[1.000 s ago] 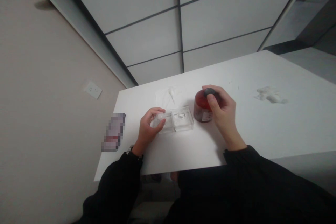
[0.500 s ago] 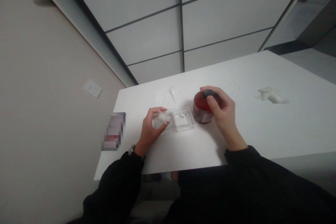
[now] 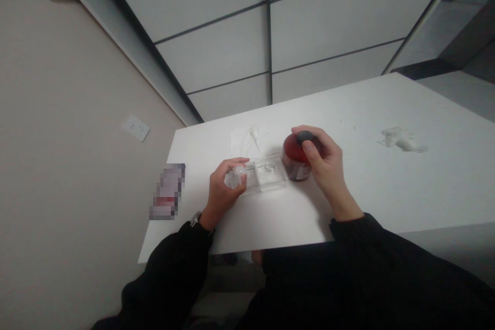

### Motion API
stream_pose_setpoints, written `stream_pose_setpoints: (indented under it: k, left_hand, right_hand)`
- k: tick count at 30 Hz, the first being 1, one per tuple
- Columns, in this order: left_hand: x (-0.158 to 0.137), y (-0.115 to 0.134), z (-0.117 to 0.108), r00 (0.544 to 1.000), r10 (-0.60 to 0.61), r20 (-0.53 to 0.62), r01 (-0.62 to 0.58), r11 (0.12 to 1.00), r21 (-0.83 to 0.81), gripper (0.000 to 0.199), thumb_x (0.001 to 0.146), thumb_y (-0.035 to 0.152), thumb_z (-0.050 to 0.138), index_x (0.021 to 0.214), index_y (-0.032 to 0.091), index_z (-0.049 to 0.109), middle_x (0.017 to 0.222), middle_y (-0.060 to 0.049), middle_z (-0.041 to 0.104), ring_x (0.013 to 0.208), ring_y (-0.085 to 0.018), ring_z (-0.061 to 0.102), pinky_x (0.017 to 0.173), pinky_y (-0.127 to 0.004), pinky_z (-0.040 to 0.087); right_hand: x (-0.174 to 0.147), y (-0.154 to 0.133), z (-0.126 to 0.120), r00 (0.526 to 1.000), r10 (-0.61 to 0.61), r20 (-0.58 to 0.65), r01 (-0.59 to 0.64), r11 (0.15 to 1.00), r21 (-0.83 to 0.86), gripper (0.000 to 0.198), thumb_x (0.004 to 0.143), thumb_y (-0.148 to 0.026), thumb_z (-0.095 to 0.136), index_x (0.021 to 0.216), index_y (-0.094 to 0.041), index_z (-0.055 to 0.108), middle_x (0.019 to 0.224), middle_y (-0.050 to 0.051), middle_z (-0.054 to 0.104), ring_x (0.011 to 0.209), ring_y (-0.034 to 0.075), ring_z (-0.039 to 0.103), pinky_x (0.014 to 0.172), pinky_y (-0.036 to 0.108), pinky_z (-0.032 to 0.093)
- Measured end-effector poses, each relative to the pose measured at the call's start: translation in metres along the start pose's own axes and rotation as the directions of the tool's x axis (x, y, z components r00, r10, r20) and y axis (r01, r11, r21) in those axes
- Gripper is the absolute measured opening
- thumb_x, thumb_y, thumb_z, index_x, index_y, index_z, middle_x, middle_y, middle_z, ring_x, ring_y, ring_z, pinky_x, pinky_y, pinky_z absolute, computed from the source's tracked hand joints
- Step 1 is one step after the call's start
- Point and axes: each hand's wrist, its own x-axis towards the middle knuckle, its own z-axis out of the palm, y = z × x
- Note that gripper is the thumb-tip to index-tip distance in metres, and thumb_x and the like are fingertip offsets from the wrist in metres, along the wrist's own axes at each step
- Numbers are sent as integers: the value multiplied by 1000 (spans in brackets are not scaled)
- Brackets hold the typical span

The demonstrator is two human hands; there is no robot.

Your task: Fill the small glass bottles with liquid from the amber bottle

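My left hand [image 3: 225,185] curls round a small clear container with a whitish round top [image 3: 239,171], thumb on the near side and fingers on the far side. Against it lies a clear divided tray [image 3: 271,177], whose left part is partly hidden by the hand. My right hand [image 3: 327,162] grips a dark red bottle [image 3: 296,150] from its right side, with the thumb beside the black cap [image 3: 304,137]. The bottle stands upright close to the tray's right end. Behind the tray, a small white dropper-like piece [image 3: 254,135] lies on a thin white sheet [image 3: 240,142].
A crumpled white tissue [image 3: 404,139] rests on the right of the white table [image 3: 386,191]. At the table's left edge lies a pixelated flat object [image 3: 168,192]. A wall with a socket [image 3: 136,128] borders the left, and panelled doors [image 3: 228,51] stand behind.
My right hand and the red bottle have shifted very slightly left and back. The left hand keeps its hold, its thumb a little shifted.
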Motion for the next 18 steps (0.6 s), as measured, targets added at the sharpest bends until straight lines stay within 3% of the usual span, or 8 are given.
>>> stream_pose_setpoints:
  k: [9, 11, 14, 15, 16, 18]
  left_hand:
    - [0, -5, 0, 994, -64, 86, 67, 997, -32, 23, 99, 43, 63, 102, 21, 59, 121, -14, 77, 114, -26, 74, 102, -45, 57]
    - [-2, -14, -2, 994, 1, 112, 2, 1000, -31, 50, 94, 64, 66, 115, 20, 58, 134, -18, 70, 127, -30, 68, 110, -51, 53]
    - [-7, -28, -7, 981, 163, 102, -162, 987, -26, 121, 64, 101, 62, 149, 18, 43, 158, -26, 48, 149, -41, 48, 124, -61, 39]
    - [-8, -31, -11, 980, 189, 61, -188, 982, -21, 132, 60, 106, 55, 157, 18, 36, 162, -27, 41, 152, -42, 44, 126, -62, 35]
    - [-6, -32, -14, 982, 187, -3, -187, 982, -14, 131, 64, 107, 48, 160, 19, 33, 164, -26, 38, 152, -42, 44, 127, -61, 33]
    - [4, -28, -23, 984, 108, -140, -109, 994, 1, 105, 83, 96, 45, 158, 22, 38, 162, -22, 42, 147, -35, 50, 127, -57, 35]
  right_hand:
    - [0, -1, 1, 1000, 13, -4, -13, 1000, 16, 30, 98, -55, 67, 109, -29, 76, 115, 5, 78, 114, 25, 71, 105, 46, 53]
    - [0, -1, 1, 1000, 10, -4, -10, 1000, 17, 30, 98, -55, 67, 109, -29, 76, 115, 5, 78, 114, 25, 71, 105, 45, 53]
    - [0, -2, 1, 1000, 11, -10, -11, 1000, 27, 29, 98, -54, 67, 108, -29, 76, 115, 5, 78, 114, 25, 71, 105, 46, 53]
    - [0, -2, 2, 1000, 13, -10, -13, 999, 33, 28, 98, -54, 67, 108, -30, 76, 114, 5, 78, 113, 25, 71, 105, 46, 53]
    - [0, -2, 2, 1000, 19, -7, -18, 999, 41, 28, 98, -54, 67, 108, -30, 76, 114, 5, 78, 113, 25, 71, 106, 46, 53]
    - [0, -2, 2, 999, 32, 5, -32, 998, 58, 26, 98, -52, 67, 108, -30, 76, 115, 4, 78, 114, 24, 70, 106, 47, 53]
